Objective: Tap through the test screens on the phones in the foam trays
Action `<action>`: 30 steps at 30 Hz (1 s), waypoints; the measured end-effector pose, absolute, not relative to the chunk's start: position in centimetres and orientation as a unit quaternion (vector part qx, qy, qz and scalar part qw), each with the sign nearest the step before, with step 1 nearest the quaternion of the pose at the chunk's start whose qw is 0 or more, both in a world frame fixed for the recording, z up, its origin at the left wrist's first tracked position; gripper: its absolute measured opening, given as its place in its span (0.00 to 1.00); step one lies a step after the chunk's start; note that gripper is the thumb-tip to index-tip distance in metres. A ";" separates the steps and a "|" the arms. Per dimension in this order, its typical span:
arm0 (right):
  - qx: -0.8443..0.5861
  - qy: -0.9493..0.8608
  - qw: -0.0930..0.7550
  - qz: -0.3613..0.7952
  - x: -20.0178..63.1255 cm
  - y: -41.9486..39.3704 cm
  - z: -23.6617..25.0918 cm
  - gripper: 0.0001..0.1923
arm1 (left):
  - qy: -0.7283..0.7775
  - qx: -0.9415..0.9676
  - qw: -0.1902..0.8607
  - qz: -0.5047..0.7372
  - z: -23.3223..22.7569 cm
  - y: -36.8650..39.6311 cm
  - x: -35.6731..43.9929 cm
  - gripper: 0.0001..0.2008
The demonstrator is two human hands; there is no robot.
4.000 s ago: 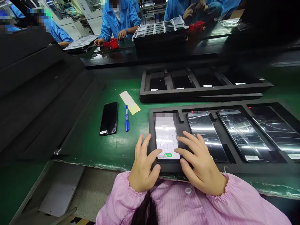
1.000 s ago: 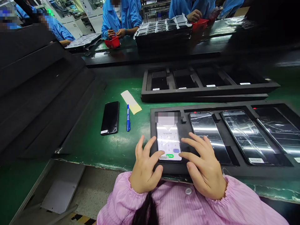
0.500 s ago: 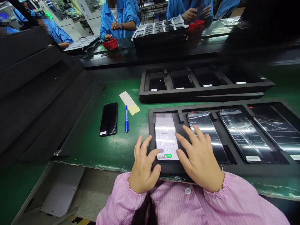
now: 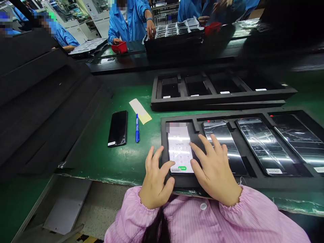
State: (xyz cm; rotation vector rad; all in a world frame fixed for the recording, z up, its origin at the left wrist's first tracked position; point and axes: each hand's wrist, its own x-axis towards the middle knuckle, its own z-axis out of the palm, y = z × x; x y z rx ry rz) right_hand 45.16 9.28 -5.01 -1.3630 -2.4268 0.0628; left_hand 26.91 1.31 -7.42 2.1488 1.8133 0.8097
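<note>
A lit smartphone showing a dial keypad lies in the leftmost slot of a black foam tray. My left hand is open at its lower left, the index fingertip at the bottom-left of the keypad. Over the tray's divider, my right hand is spread, its index fingertip by the right column of keys and its thumb near the screen's lower right edge. Under its fingers is a second phone, partly covered. A third phone and a fourth phone fill the slots to the right.
Left on the green table are a dark phone, a blue marker and a paper strip. Behind stands another foam tray with dark phones. Black foam rises at left. Co-workers in blue sit opposite, near red bins.
The last characters in the keypad's typed line have changed, and the highlight under my left index finger is gone. Across the table, a co-worker's hand has reached to the white-lined tray.
</note>
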 end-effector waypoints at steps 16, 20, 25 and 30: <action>-0.433 -0.849 0.290 0.085 46.0 8.9 -4.9 0.16 | 0.619 0.729 0.105 0.272 -7.3 1.4 27.0 0.15; -0.373 -0.870 0.305 0.108 46.4 8.7 -4.9 0.14 | 0.616 0.729 0.104 0.281 -7.3 1.4 27.0 0.15; -0.378 -0.882 0.260 0.104 46.3 8.8 -5.2 0.15 | 0.618 0.727 0.101 0.281 -7.3 1.3 27.0 0.15; -0.370 -0.858 0.340 0.103 46.5 8.7 -5.0 0.14 | 0.615 0.735 0.112 0.264 -7.1 1.4 26.9 0.16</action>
